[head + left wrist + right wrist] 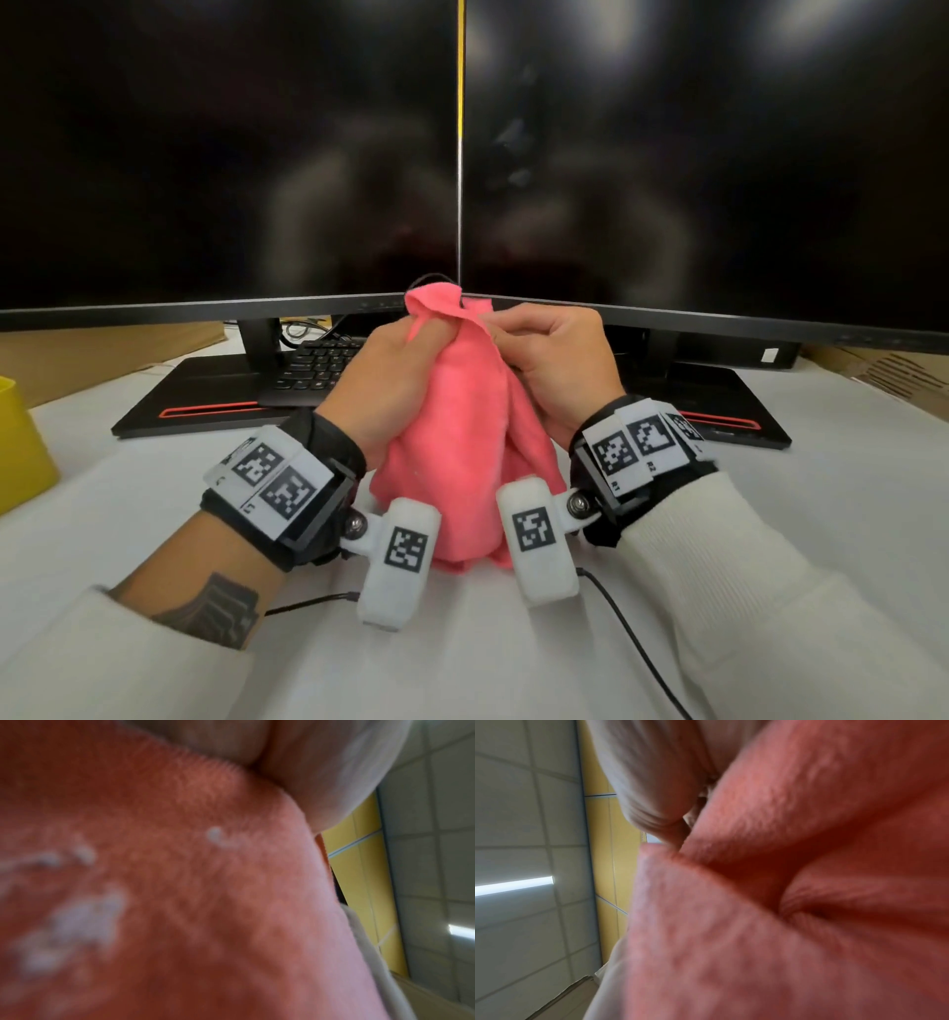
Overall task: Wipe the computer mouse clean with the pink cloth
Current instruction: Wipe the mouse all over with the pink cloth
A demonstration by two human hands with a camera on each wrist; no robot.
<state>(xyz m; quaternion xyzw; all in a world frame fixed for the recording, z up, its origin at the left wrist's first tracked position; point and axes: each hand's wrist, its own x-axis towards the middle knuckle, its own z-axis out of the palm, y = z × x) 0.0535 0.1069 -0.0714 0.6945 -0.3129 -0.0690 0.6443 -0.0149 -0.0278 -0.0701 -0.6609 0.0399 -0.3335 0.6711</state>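
The pink cloth (462,437) hangs bunched between both hands above the white table (154,462), its lower end near the tabletop. My left hand (390,370) grips the cloth's upper left side with curled fingers. My right hand (560,360) pinches its upper right side. The computer mouse is not visible in any view; whether it sits inside the cloth I cannot tell. A thin black arc (434,277) shows just above the cloth's top. In both wrist views blurred pink cloth (205,902) (782,923) fills most of the picture, with white flecks in the left one.
Two dark monitors (231,154) (719,154) stand close behind the hands on black bases (205,406) with red stripes. A black keyboard (318,365) lies under the left one. A yellow box (20,447) sits far left, cardboard (898,375) far right. Black cables (631,632) cross the near table.
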